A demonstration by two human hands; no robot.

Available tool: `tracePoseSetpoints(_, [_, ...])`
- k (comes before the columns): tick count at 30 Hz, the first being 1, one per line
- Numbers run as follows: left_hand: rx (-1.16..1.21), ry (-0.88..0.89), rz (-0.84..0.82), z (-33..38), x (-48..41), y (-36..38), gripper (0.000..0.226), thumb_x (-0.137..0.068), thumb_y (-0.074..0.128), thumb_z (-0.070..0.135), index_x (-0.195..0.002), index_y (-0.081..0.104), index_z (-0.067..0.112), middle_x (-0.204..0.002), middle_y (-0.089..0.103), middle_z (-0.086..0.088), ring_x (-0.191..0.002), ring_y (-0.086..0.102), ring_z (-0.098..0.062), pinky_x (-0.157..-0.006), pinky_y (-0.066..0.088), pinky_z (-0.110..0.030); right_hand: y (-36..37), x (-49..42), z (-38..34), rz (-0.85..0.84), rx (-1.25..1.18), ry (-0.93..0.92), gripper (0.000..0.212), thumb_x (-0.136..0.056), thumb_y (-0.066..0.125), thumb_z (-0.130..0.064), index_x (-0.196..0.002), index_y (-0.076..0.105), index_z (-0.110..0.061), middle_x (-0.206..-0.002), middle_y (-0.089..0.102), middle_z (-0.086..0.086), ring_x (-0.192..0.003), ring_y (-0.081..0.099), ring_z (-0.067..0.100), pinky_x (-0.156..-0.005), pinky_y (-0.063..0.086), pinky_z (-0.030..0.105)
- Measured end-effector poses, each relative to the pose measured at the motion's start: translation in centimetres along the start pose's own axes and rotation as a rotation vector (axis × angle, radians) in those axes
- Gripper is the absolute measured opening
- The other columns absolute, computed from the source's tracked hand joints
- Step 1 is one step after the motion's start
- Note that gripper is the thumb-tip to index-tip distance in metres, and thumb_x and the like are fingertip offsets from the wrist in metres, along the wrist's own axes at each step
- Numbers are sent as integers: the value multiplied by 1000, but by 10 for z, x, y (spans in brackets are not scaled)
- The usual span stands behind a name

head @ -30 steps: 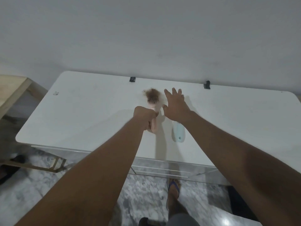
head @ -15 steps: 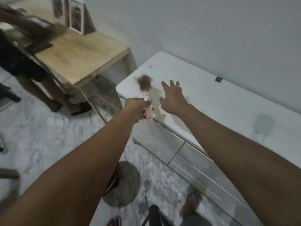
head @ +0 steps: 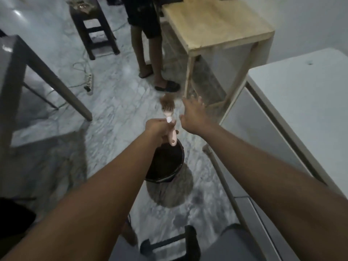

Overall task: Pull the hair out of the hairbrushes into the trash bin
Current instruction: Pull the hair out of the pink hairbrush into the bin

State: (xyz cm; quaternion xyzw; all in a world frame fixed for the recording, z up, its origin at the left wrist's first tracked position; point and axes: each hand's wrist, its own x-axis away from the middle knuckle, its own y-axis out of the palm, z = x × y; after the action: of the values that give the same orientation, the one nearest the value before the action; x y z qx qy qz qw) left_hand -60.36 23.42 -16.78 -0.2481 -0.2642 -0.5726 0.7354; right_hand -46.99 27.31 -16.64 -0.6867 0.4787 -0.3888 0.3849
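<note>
The dark trash bin (head: pixel 165 162) stands on the floor below the outstretched arms. Above its far rim, the left hand (head: pixel 157 129) grips the pink hairbrush (head: pixel 169 119) by its handle, bristle head pointing away, brown hair (head: pixel 166 100) matted in it. Just beside it, the right hand (head: pixel 194 115) is spread wide and empty. The pulling step seems about to start: the right hand's fingers must pinch the clump and strip it off over the bin.

Below me spreads a grey-white marbled floor (head: pixel 116 113). A light wooden side table (head: pixel 216 21) stands at upper right against the pale wall (head: pixel 310 19), a dark wooden stool (head: pixel 94 29) at upper left, and a white glossy table (head: pixel 305 102) at right.
</note>
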Motion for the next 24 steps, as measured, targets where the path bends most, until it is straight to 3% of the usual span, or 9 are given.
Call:
tracePoseSetpoints(2, [25,-35,42,-31,-18,-20,18,-89,72,12,-103,66,4,-83,71,-16,-71,72,-26,-66,60,-44,41,-8,-7,-39,12,-34,70,-99,53,-29,-157,17,-17,-164,13,17,-152,1,45,-122,13,53])
tracePoseSetpoints(5, [62,-82,61,-78,-45,-41,14,-91,68,11,-104,65,5,-80,68,-11,-71,69,-24,-78,58,-48,104,-15,-12,-109,4,-65,71,-99,53,-27,-158,15,-17,-165,11,17,-153,-1,43,-124,15,53])
tracePoseSetpoints(7, [82,-105,76,-109,-63,-49,13,-92,67,11,-105,65,7,-80,67,-10,-70,68,-23,-75,58,-46,145,-18,-8,-143,-4,-68,70,-99,52,-26,-158,15,-16,-165,11,18,-153,0,42,-124,16,52])
tracePoseSetpoints(9, [89,-122,80,-139,-81,-56,19,-90,70,11,-108,65,8,-86,69,-11,-73,71,-24,-65,58,-42,179,-19,-2,-159,-15,-69,70,-98,53,-26,-157,17,-14,-164,16,18,-152,5,42,-123,19,52])
tracePoseSetpoints(12, [105,-144,75,-178,-103,-63,24,-88,72,12,-111,66,9,-92,71,-11,-80,73,-26,-70,61,-45,216,-15,6,-161,-50,-88,68,-98,54,-23,-156,20,-10,-161,28,15,-149,23,37,-120,29,50])
tracePoseSetpoints(19, [128,-107,37,-235,-102,-74,24,-89,71,9,-112,66,10,-91,72,-12,-76,73,-24,-68,60,-42,257,3,15,-67,-233,-19,59,-98,50,-12,-154,31,-11,-150,47,17,-138,45,33,-114,40,43])
tracePoseSetpoints(24, [118,-81,13,-248,-88,-80,29,-89,71,11,-117,66,9,-101,73,-15,-81,74,-22,-77,60,-48,262,14,7,7,-315,18,49,-100,46,-20,-148,42,-13,-145,54,14,-136,49,31,-113,41,46])
